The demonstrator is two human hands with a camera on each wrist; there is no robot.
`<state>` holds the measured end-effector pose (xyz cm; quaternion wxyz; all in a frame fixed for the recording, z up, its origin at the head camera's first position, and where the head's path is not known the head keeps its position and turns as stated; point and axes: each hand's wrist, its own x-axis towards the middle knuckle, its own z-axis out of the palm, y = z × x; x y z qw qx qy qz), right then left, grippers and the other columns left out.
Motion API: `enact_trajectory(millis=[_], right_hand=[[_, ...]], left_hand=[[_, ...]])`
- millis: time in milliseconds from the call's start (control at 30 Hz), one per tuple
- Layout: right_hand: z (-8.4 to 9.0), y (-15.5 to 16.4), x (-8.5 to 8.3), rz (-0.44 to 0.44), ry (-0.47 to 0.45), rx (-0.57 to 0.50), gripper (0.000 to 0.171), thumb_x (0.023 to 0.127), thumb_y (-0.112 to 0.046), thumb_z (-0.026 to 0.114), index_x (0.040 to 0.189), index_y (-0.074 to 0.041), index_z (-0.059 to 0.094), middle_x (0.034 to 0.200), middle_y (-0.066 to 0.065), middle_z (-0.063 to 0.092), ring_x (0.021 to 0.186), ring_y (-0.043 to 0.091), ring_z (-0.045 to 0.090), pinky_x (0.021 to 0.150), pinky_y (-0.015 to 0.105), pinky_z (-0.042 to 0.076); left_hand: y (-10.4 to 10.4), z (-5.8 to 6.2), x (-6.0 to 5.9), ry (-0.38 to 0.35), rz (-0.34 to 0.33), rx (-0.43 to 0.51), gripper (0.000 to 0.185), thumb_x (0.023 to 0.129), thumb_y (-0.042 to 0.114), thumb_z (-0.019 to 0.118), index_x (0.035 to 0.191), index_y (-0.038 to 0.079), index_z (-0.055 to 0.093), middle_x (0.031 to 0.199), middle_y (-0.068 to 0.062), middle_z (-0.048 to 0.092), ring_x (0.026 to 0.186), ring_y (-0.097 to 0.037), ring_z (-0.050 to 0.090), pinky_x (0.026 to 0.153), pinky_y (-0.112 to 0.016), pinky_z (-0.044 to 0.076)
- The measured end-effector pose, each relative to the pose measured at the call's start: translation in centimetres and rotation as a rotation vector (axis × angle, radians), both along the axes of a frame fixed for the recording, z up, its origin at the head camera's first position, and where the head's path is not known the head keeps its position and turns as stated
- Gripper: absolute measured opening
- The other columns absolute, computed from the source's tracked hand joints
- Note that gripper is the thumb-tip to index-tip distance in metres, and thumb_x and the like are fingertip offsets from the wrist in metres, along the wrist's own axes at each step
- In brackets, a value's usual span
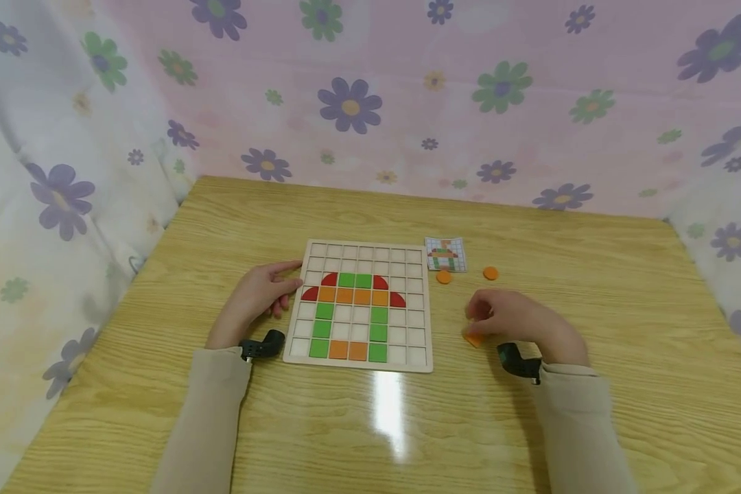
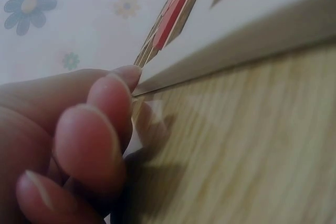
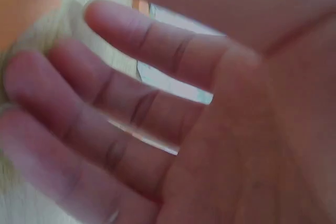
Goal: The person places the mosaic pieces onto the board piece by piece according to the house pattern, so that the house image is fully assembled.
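**Hands set either side of a grid board**

Left hand [image 1: 261, 293] is laid flat on the table [image 1: 160, 412], fingers nearly straight, with the fingertips [image 2: 116, 85] touching the left edge of the board [image 1: 359, 307]; nothing is gripped. On the board a figure is laid out in tiles: red quarter-rounds and green squares in the top row, an orange row under them, green columns below, and orange squares at the bottom middle. The remaining cells are seen bare.

Right of the board, the right hand [image 1: 514, 319] is held low over the table, well apart from the board's edge, fingers loosely bent. An orange piece [image 1: 473, 339] is seen under its fingertips, at the table surface; whether it is pinched or only touched cannot be told, and the right wrist view is too blurred to settle it.

Beyond this hand, a pattern card [image 1: 446, 254] lies just beside the board's top right corner. Two orange discs [image 1: 444, 277] [image 1: 490, 273] are placed near the card's lower edge, apart from each other.
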<state>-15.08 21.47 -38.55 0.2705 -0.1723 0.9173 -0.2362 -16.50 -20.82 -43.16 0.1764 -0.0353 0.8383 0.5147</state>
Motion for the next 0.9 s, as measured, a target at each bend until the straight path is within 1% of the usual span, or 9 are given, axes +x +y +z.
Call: enact_trajectory(millis=[67, 167, 300, 400, 533, 633, 767, 900], right_hand=[[0.0, -0.5, 0.0, 0.018, 0.015, 0.025, 0.026, 0.081, -0.029, 0.07, 0.096, -0.012, 0.058, 0.085, -0.001, 0.055, 0.075, 0.015, 0.047, 0.068, 0.029, 0.04], [0.3, -1.3, 0.1, 0.031, 0.03, 0.064, 0.029, 0.079, -0.026, 0.072, 0.099, -0.01, 0.058, 0.085, 0.0, 0.055, 0.075, 0.015, 0.048, 0.068, 0.031, 0.041], [0.5, -2.1, 0.3, 0.006, 0.027, 0.105, 0.03, 0.08, -0.022, 0.072, 0.103, -0.009, 0.058, 0.089, 0.002, 0.058, 0.078, 0.017, 0.051, 0.072, 0.034, 0.043], [0.5, -2.5, 0.4, -0.019, 0.044, 0.13, 0.03, 0.081, -0.019, 0.069, 0.107, -0.009, 0.058, 0.09, 0.003, 0.058, 0.078, 0.017, 0.051, 0.072, 0.035, 0.044], [0.5, -3.0, 0.6, -0.016, 0.1, 0.136, 0.03, 0.08, -0.01, 0.062, 0.109, -0.008, 0.058, 0.087, 0.003, 0.057, 0.074, 0.018, 0.049, 0.068, 0.034, 0.042], [0.6, -3.2, 0.6, -0.006, 0.15, 0.13, 0.03, 0.079, -0.003, 0.058, 0.109, -0.007, 0.06, 0.087, 0.003, 0.057, 0.075, 0.018, 0.047, 0.067, 0.032, 0.041], [0.6, -3.3, 0.8, 0.012, 0.213, 0.123, 0.028, 0.081, 0.001, 0.057, 0.106, -0.008, 0.063, 0.093, 0.005, 0.059, 0.079, 0.019, 0.049, 0.071, 0.035, 0.045], [0.3, -3.2, 0.9, 0.012, 0.243, 0.126, 0.026, 0.082, 0.0, 0.057, 0.105, -0.01, 0.064, 0.099, 0.005, 0.059, 0.084, 0.019, 0.052, 0.076, 0.037, 0.046]], left_hand=[[-0.1, 0.1, 0.0, 0.002, -0.001, 0.003, 0.047, 0.088, 0.038, 0.061, 0.133, 0.032, 0.048, 0.062, -0.01, 0.057, 0.044, -0.017, 0.049, 0.046, -0.035, 0.049], [-0.3, 0.2, 0.1, 0.004, -0.004, 0.001, 0.047, 0.088, 0.038, 0.061, 0.133, 0.033, 0.048, 0.063, -0.01, 0.057, 0.044, -0.017, 0.05, 0.047, -0.035, 0.05], [-0.4, 0.3, 0.0, -0.003, -0.002, -0.009, 0.047, 0.088, 0.038, 0.06, 0.133, 0.033, 0.047, 0.064, -0.011, 0.057, 0.045, -0.018, 0.05, 0.047, -0.036, 0.05], [-0.4, 0.4, 0.0, 0.005, -0.007, -0.016, 0.047, 0.089, 0.038, 0.06, 0.133, 0.033, 0.047, 0.063, -0.011, 0.057, 0.044, -0.018, 0.05, 0.047, -0.036, 0.05], [-0.3, 0.4, 0.0, 0.016, -0.01, -0.005, 0.046, 0.089, 0.037, 0.06, 0.133, 0.032, 0.048, 0.063, -0.012, 0.057, 0.044, -0.018, 0.049, 0.047, -0.036, 0.05], [-0.2, 0.4, 0.0, 0.006, -0.004, 0.008, 0.045, 0.089, 0.037, 0.06, 0.132, 0.033, 0.049, 0.064, -0.012, 0.057, 0.044, -0.017, 0.049, 0.046, -0.035, 0.05], [0.0, 0.3, 0.1, 0.007, 0.0, 0.015, 0.043, 0.089, 0.035, 0.06, 0.131, 0.032, 0.05, 0.063, -0.011, 0.057, 0.044, -0.017, 0.048, 0.046, -0.035, 0.05], [0.0, 0.1, 0.1, 0.013, -0.002, 0.01, 0.043, 0.09, 0.035, 0.059, 0.131, 0.032, 0.05, 0.062, -0.011, 0.056, 0.043, -0.017, 0.048, 0.046, -0.036, 0.05]])
